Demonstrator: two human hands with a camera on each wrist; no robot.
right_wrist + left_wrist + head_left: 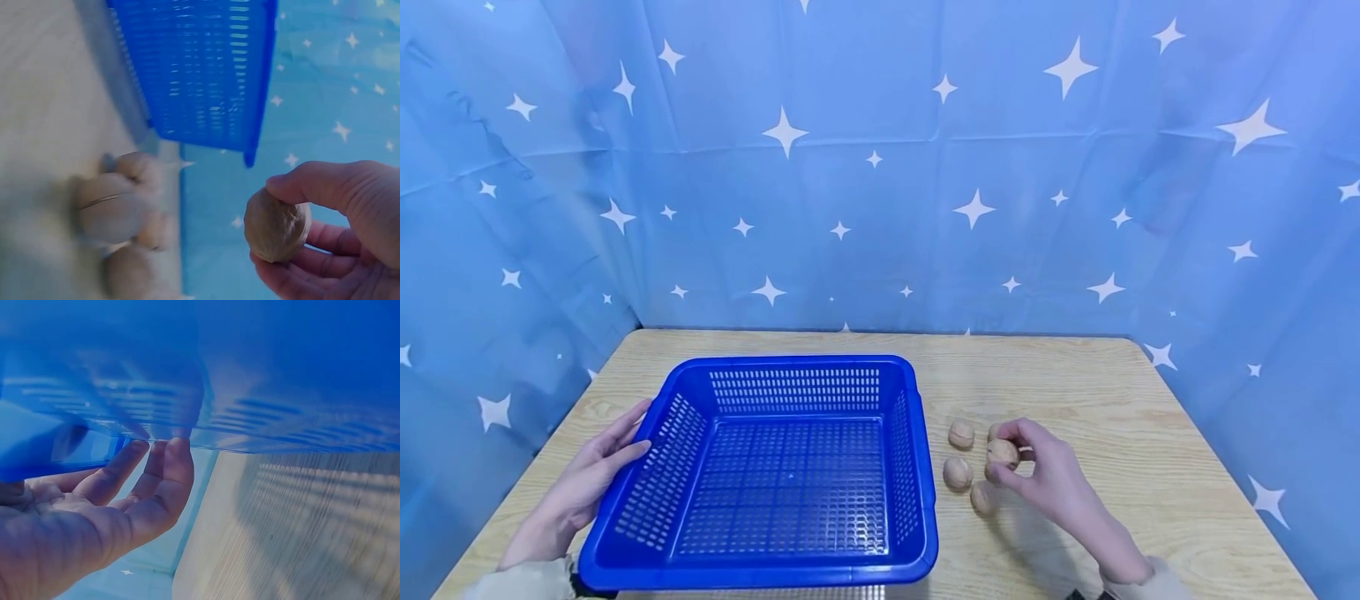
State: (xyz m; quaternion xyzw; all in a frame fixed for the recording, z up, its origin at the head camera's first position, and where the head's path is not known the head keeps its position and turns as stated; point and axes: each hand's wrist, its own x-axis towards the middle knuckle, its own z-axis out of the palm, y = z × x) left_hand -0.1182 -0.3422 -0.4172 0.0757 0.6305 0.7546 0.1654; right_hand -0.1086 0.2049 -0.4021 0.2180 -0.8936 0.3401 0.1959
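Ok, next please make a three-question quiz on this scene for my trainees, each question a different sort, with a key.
1. Which hand holds a walnut?
2. On which side of the basket is the left hand, seen from the head camera?
A) far
B) left
C) right
3. True or false: the other walnuts are inside the basket.

Key:
1. The right hand.
2. B
3. False; they lie on the table.

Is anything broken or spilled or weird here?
Nothing really stands out. The blue basket looks whole, and the loose walnuts sit grouped beside it on the table. One walnut shows a dark line in the right wrist view; that may just be its seam, but I can't tell for sure.
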